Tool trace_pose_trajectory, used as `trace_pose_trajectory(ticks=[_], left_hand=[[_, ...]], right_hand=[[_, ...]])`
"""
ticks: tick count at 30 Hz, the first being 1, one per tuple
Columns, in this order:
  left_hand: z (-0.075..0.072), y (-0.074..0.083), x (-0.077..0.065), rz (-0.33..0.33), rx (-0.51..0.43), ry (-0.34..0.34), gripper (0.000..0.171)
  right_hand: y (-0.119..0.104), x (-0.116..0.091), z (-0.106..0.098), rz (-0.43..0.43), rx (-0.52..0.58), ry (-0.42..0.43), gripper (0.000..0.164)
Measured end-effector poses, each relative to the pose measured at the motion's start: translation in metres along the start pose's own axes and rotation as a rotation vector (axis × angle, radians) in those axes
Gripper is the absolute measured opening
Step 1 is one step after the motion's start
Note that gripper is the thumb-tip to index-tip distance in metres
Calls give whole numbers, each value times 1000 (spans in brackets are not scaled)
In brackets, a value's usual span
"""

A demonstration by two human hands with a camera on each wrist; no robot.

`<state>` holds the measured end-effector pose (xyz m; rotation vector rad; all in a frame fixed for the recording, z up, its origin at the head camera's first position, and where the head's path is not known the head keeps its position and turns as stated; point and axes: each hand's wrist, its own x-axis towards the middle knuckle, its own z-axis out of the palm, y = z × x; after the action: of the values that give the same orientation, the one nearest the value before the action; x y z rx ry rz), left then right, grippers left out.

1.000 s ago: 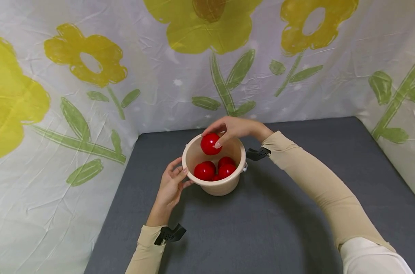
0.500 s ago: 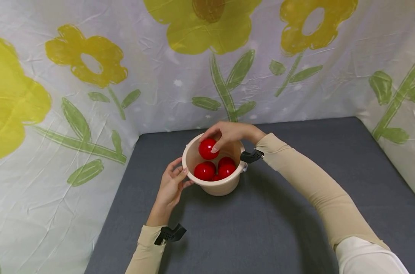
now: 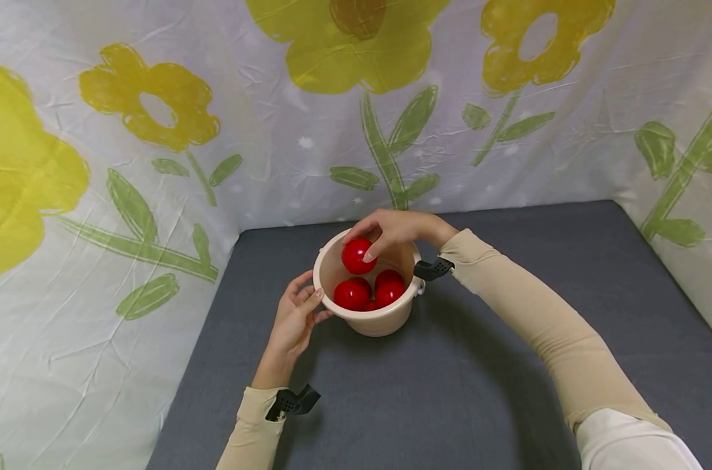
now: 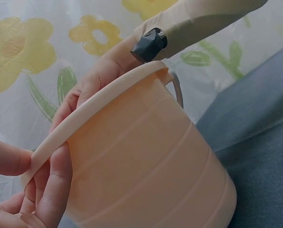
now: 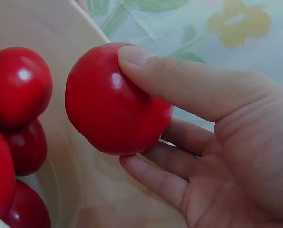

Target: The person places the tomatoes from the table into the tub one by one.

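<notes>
A cream plastic bucket stands upright on the table. My left hand grips its left rim, thumb on the upper side and fingers beneath the lip. With thumb and fingers, my right hand holds a glossy red ball inside the bucket's mouth, near the far-left wall. Several more red balls lie in the bottom, among them one at the left and one at the right. In the right wrist view the held ball is apart from the ones below.
A dark grey cloth covers the table. Behind and beside it hangs a white curtain printed with yellow flowers. The bucket's handle hangs at its side.
My right hand has moved slightly down and left with the red ball, deeper into the bucket's mouth, then stayed nearly still. The left hand and bucket have not moved.
</notes>
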<state>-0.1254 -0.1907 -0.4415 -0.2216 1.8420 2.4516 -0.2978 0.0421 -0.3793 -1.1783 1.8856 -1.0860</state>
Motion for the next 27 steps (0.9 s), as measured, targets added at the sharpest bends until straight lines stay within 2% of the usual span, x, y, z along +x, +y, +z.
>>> trace_pose_trajectory(ticks=[14,17,18,20,22,25,27], left_hand=[[-1,1,-3,9,-4,-1,53],[0,1,-3,9,42,2,54],[0,1,-3,12,81,2,55],[0,4,-3,33,218,-6,57],[-1,9,-2,79,428,-21,60],[-1,23,-2,193,730,-53,66],[1,33,-1,281,882,-77,71]], right_hand=[[0,-1,2,-24,49,-6,50],[1,-4,2,-41,50,15,49],[1,-6,3,-48,49,36,48],[2,-13,3,-69,53,93,45],[2,-22,2,-86,34,172,43],[-1,-40,-3,-93,1,284,43],[-6,-54,-6,-76,-73,344,45]])
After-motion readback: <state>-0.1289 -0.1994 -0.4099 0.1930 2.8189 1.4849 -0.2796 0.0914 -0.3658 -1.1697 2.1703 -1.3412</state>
